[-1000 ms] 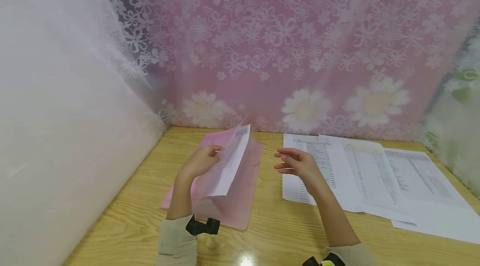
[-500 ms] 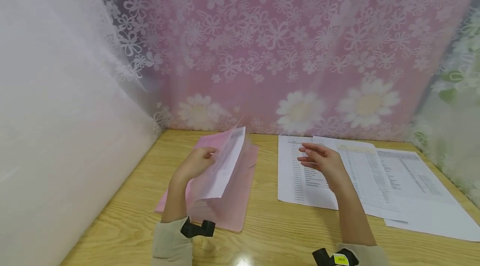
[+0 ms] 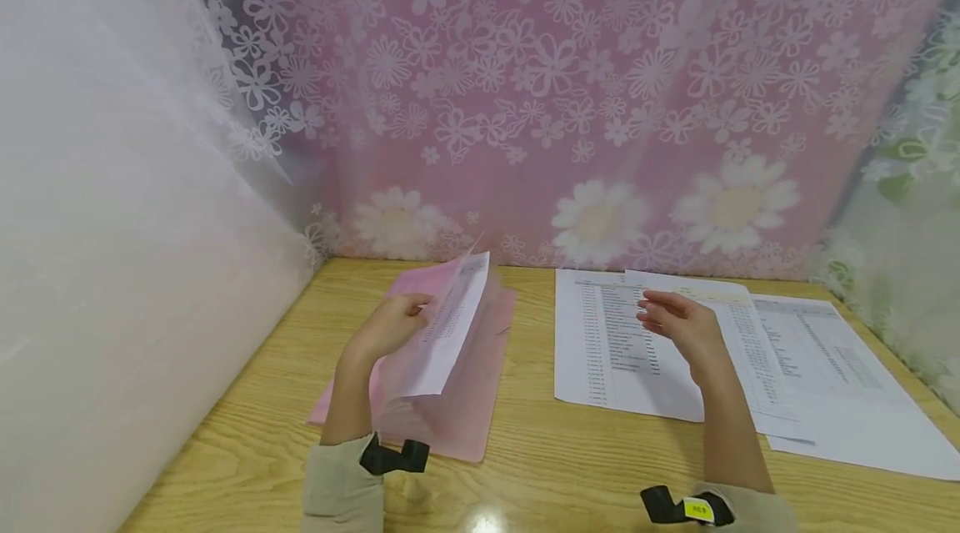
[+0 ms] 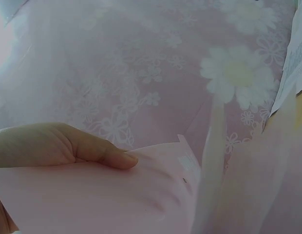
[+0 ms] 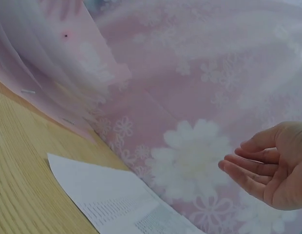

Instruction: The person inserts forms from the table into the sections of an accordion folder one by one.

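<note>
My left hand [image 3: 392, 323] grips the raised leaves of a pink folder [image 3: 495, 383] on the left of the table. In the left wrist view the thumb lies over a pink translucent leaf [image 4: 92, 195], and the fingers show dimly through it. A printed white sheet [image 3: 457, 337] stands tilted up among the folder's leaves. My right hand [image 3: 686, 329] hovers over the printed sheets at the right, its fingers loosely bent and holding nothing. Beneath it lies one printed paper [image 3: 600, 349]; a second printed sheet [image 3: 757, 366] overlaps it.
A further printed sheet [image 3: 862, 399] lies at the far right, partly under its neighbour. The wooden table [image 3: 525, 466] meets a pink flowered curtain [image 3: 525, 141] at the back. A whitish curtain [image 3: 150, 224] hangs along the left side.
My right hand has moved right, from beside the folder to above the printed sheets. The left hand keeps its grip on the folder's leaves. The head view has shifted slightly.
</note>
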`<state>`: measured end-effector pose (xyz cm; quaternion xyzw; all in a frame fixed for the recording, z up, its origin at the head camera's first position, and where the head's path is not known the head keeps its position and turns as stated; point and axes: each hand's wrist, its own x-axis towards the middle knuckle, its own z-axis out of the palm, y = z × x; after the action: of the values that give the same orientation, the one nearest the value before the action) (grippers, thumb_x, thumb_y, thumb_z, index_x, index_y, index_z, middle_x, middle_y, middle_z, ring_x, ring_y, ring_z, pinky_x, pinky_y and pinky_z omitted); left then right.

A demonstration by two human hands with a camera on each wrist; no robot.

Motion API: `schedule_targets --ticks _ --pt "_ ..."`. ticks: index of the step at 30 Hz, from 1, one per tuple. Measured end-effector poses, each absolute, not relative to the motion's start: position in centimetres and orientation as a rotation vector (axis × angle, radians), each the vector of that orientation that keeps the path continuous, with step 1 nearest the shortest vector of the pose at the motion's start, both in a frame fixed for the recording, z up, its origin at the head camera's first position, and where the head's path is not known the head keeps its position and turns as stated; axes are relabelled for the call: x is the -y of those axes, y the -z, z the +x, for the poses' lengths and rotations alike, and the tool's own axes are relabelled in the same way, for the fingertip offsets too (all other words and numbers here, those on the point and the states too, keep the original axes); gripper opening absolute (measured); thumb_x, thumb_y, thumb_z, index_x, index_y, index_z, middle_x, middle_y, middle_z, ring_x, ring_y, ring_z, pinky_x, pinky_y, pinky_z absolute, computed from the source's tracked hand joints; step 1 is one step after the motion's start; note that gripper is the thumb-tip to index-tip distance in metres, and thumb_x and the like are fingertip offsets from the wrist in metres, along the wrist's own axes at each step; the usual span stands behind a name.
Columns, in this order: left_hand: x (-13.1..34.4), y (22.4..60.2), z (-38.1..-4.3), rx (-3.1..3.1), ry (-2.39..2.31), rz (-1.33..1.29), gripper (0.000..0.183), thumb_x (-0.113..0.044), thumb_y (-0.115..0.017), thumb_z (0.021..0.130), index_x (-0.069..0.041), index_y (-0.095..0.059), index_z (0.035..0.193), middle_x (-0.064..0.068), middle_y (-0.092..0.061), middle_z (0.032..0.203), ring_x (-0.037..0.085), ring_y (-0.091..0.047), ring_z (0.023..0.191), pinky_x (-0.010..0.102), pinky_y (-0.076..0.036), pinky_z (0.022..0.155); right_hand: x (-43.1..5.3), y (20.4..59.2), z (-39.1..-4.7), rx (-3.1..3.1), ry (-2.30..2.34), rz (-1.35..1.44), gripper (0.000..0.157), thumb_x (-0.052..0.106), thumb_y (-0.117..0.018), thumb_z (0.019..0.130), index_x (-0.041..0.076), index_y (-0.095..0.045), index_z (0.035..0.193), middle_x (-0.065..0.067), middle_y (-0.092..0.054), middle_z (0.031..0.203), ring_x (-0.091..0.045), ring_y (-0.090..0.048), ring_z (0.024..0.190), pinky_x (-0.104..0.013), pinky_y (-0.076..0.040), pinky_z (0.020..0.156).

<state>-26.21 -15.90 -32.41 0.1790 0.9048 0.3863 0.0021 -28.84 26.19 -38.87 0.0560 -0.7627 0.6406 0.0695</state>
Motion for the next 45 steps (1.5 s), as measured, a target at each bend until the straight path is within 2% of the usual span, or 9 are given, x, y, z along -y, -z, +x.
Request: schedule_targets --ticks 1,6,8,14,18,21,27,32,45 --pt "15.9 32.4 -26.2 -2.839 -1.210 0.563 0.036 -0.003 -0.044 0.092 0.009 -0.050 0.125 0.021 -0.051 0.125 0.034 -0.047 0.114 0.045 -0.040 0.090 -26.9 39.5 -29.3 2.345 -1.883 0.129 0.049 0.028 -0.060 0.090 0.000 -0.051 0.129 -0.015 -0.058 0.118 -0.022 -0.061 0.097 -0.033 -0.047 0.082" --pt "15.8 32.4 -26.2 -2.837 -1.209 0.572 0.036 -0.002 -0.045 0.091 0.009 -0.051 0.125 0.021 -0.052 0.124 0.034 -0.048 0.113 0.045 -0.041 0.089 -29.5 42.3 -30.9 2.433 -1.743 -0.091 0.054 0.037 -0.059 0.089 0.004 -0.049 0.131 -0.002 -0.060 0.115 -0.010 -0.059 0.096 -0.021 -0.048 0.077" --pt "15.8 32.4 -26.2 -2.837 -1.213 0.580 0.036 -0.002 -0.045 0.090 0.009 -0.052 0.124 0.021 -0.052 0.124 0.034 -0.049 0.112 0.045 -0.041 0.089 -29.4 41.9 -30.3 2.498 -1.660 -0.130 0.055 0.036 -0.057 0.090 0.001 -0.048 0.131 -0.007 -0.059 0.117 -0.013 -0.059 0.098 -0.024 -0.048 0.078" --pt "15.8 32.5 -26.2 -2.848 -1.218 0.586 0.035 -0.001 -0.045 0.089 0.009 -0.053 0.122 0.021 -0.053 0.122 0.033 -0.051 0.110 0.045 -0.042 0.088 -27.8 40.0 -27.5 2.758 -1.263 -0.131 0.049 0.022 -0.053 0.092 -0.008 -0.044 0.129 -0.029 -0.046 0.126 -0.043 -0.044 0.112 -0.050 -0.040 0.086" --pt "15.8 32.6 -26.2 -2.847 -1.220 0.584 0.036 -0.001 -0.045 0.089 0.009 -0.053 0.122 0.021 -0.053 0.122 0.033 -0.051 0.110 0.045 -0.042 0.088 -27.7 40.6 -27.1 2.889 -1.133 -0.188 0.060 0.026 -0.055 0.090 -0.009 -0.033 0.134 -0.033 -0.034 0.132 -0.050 -0.033 0.118 -0.058 -0.033 0.089" --pt "15.7 32.6 -26.1 -2.848 -1.219 0.586 0.035 -0.001 -0.045 0.089 0.009 -0.053 0.122 0.022 -0.053 0.122 0.034 -0.051 0.110 0.045 -0.042 0.088 -27.8 41.5 -27.4 2.935 -1.108 -0.226 0.067 0.030 -0.056 0.088 -0.011 -0.029 0.134 -0.035 -0.032 0.132 -0.053 -0.029 0.118 -0.059 -0.029 0.092" --pt "15.7 32.6 -26.2 -2.868 -1.190 0.584 0.036 -0.002 -0.046 0.090 0.010 -0.052 0.123 0.022 -0.053 0.122 0.034 -0.050 0.110 0.045 -0.042 0.088 -27.2 43.0 -27.6 2.941 -0.900 -0.260 0.068 0.034 -0.062 0.083 -0.015 -0.042 0.125 -0.036 -0.042 0.119 -0.055 -0.035 0.107 -0.059 -0.032 0.087" --pt "15.7 32.5 -26.2 -2.879 -1.169 0.589 0.036 -0.002 -0.045 0.090 0.010 -0.052 0.123 0.022 -0.054 0.122 0.034 -0.050 0.111 0.045 -0.041 0.089 -26.9 43.8 -27.6 2.907 -0.821 -0.304 0.059 0.032 -0.065 0.081 -0.012 -0.050 0.117 -0.035 -0.040 0.110 -0.050 -0.035 0.100 -0.058 -0.034 0.080" --pt "15.5 32.5 -26.1 -2.886 -1.147 0.603 0.037 -0.002 -0.045 0.089 0.011 -0.051 0.123 0.023 -0.053 0.122 0.034 -0.049 0.111 0.046 -0.040 0.090 -26.2 44.1 -28.1 2.905 -0.728 -0.385 0.062 0.038 -0.069 0.079 -0.013 -0.052 0.109 -0.034 -0.039 0.106 -0.048 -0.033 0.099 -0.056 -0.032 0.082"
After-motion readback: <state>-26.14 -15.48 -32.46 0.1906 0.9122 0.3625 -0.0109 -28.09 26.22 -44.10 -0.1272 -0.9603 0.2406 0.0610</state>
